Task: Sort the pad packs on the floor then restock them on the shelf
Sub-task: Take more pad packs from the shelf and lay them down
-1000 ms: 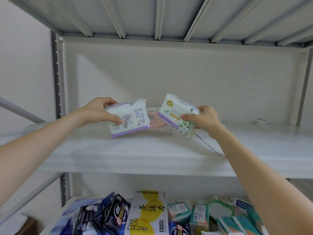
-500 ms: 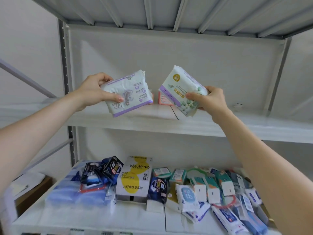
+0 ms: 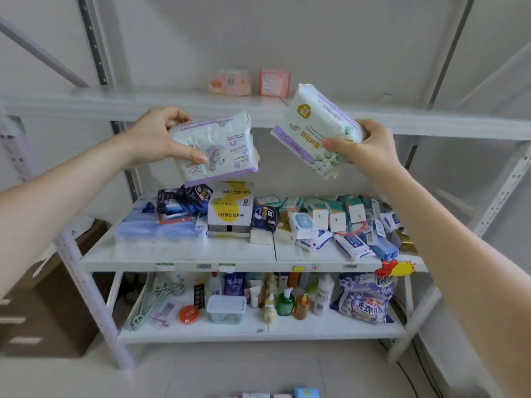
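left of centre, the left hand (image 3: pixel 152 136) grips a white-and-purple pad pack (image 3: pixel 214 147), held in the air. right of centre, the right hand (image 3: pixel 365 147) grips a tilted white pad pack (image 3: pixel 314 129) just below the upper shelf (image 3: pixel 143 103).

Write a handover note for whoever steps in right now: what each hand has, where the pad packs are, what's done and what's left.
Left hand: grips a purple-trimmed white pack in the air, just below the upper shelf.
Right hand: grips a yellow-badged white pack, tilted, in front of that shelf's edge.
Done: a pale pink pack and a darker pink pack stand on the upper shelf.
Left: set both held packs on that shelf. A few floor packs show at the bottom edge of the view and are not yet shelved.
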`<state>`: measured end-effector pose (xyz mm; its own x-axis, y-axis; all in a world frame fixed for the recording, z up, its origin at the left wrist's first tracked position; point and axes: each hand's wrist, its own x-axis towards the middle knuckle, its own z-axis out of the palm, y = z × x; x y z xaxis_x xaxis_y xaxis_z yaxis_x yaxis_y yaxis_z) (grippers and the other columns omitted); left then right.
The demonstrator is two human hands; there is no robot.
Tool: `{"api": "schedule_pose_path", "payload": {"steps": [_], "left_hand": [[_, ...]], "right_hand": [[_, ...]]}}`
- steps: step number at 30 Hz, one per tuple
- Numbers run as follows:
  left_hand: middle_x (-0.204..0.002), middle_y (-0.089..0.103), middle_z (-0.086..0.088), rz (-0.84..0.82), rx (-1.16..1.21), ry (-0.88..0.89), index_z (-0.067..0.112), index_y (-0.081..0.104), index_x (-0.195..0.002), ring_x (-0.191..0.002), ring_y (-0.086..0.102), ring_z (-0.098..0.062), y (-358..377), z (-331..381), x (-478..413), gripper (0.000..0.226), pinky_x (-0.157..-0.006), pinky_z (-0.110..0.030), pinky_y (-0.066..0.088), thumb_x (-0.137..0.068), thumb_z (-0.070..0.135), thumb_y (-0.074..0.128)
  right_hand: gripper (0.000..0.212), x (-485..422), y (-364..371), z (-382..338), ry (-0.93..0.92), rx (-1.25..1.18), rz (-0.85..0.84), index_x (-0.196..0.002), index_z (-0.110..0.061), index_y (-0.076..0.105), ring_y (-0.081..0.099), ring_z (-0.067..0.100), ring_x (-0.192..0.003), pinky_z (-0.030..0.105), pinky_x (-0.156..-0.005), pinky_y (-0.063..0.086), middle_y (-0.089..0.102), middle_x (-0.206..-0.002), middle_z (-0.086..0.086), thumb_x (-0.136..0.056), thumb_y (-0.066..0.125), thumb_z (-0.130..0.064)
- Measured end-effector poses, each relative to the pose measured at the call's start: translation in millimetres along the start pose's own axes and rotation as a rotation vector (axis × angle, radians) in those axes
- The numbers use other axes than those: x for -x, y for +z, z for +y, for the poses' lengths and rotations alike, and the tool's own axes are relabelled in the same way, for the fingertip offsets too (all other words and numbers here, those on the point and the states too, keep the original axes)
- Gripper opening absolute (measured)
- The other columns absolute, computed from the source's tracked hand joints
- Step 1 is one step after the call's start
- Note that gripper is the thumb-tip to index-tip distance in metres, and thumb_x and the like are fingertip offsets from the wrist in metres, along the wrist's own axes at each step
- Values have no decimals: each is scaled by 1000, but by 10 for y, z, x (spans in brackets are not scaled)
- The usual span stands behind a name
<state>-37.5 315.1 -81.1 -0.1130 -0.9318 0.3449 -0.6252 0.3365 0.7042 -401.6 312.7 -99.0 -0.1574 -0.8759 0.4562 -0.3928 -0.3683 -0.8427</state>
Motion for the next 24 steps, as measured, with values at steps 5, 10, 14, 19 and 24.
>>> {"api": "schedule_pose_path", "payload": {"steps": [5, 10, 14, 19, 24], "left_hand": [[-102, 65, 1, -75, -50, -77, 21, 55, -105, -85, 64, -10, 468, -346, 697, 70, -66, -26, 54, -47, 27, 94], [-103, 61, 10, -167, -108, -156, 26, 54, -102, -95, 60, -10, 1048, -706, 1452, 67, -79, -29, 50, -49, 34, 95], [-102, 59, 14, -251, -117, -260, 34, 52, -97, -92, 60, -8, 1539, -977, 2024, 66, -71, -30, 50, -47, 40, 94], [-102, 58, 16, -332, -85, -357, 32, 52, -98, -93, 57, -7, 2215, -1394, 2673, 69, -76, -28, 47, -44, 39, 94], [-99, 59, 17, -411, -67, -423, 31, 51, -94, -92, 57, -7, 2809, -1769, 3158, 65, -69, -22, 44, -44, 33, 93]], "right_hand": [[53, 759, -58, 420, 51, 71, -65, -101, -25, 57, 70, 7, -81, 29, -63, 61, 67, -96, -9, -60, 88, -35], [57, 1471, -86, 956, 121, 132, -158, -108, -22, 55, 66, 8, -87, 25, -63, 58, 65, -102, -8, -62, 89, -29], [63, 2051, -125, 1449, 217, 179, -220, -113, -18, 56, 66, 13, -91, 33, -68, 60, 65, -105, -2, -60, 89, -27], [63, 2808, -136, 2081, 336, 246, -255, -112, -21, 56, 61, 9, -91, 17, -63, 47, 62, -106, -2, -58, 90, -27], [59, 3503, -132, 2634, 475, 266, -276, -104, -26, 55, 58, 4, -88, 16, -65, 44, 59, -100, -7, -57, 90, -23]]}}
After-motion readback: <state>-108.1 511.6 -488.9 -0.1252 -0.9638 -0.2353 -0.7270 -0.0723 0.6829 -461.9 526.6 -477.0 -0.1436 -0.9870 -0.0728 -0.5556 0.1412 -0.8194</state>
